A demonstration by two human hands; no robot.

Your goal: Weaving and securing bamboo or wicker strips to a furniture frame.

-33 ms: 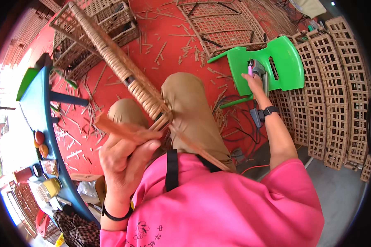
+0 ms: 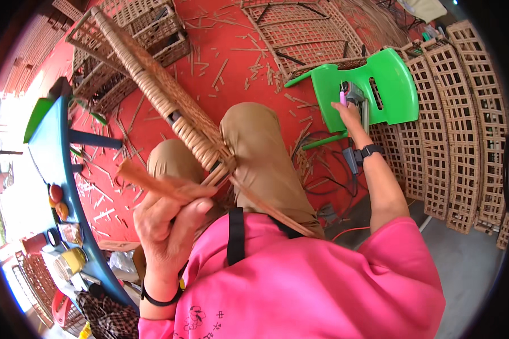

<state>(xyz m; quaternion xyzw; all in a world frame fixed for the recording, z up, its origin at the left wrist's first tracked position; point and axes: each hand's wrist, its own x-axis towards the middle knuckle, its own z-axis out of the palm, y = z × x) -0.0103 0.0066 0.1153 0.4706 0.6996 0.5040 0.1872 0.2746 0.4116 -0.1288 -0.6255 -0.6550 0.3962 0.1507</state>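
My left hand (image 2: 172,217) is closed, thumb against fingers, pinching a flat brown weaving strip (image 2: 147,179) whose loose end sticks out to the left. Just beyond it, a long woven wicker frame (image 2: 158,93) slants from between my knees up to the far left. Its near end is wrapped with pale cane (image 2: 195,135), and a thin strip (image 2: 271,206) runs from there across my lap. On the right, my right hand (image 2: 350,116) is wrapped round a grey and silver staple gun (image 2: 354,93) resting on a green plastic chair (image 2: 398,85). A pink part shows beside my fingers.
Wicker panels (image 2: 435,124) stand in a row at the right; another woven panel (image 2: 305,34) lies far off. Cane scraps litter the red floor (image 2: 220,51). A blue table (image 2: 56,164) at left holds fruit, a jar and tape. A dark hose (image 2: 345,192) coils near the chair.
My left hand and the strip in it have shifted slightly left. The wicker frame sits a touch lower in view. My right hand stays on the staple gun.
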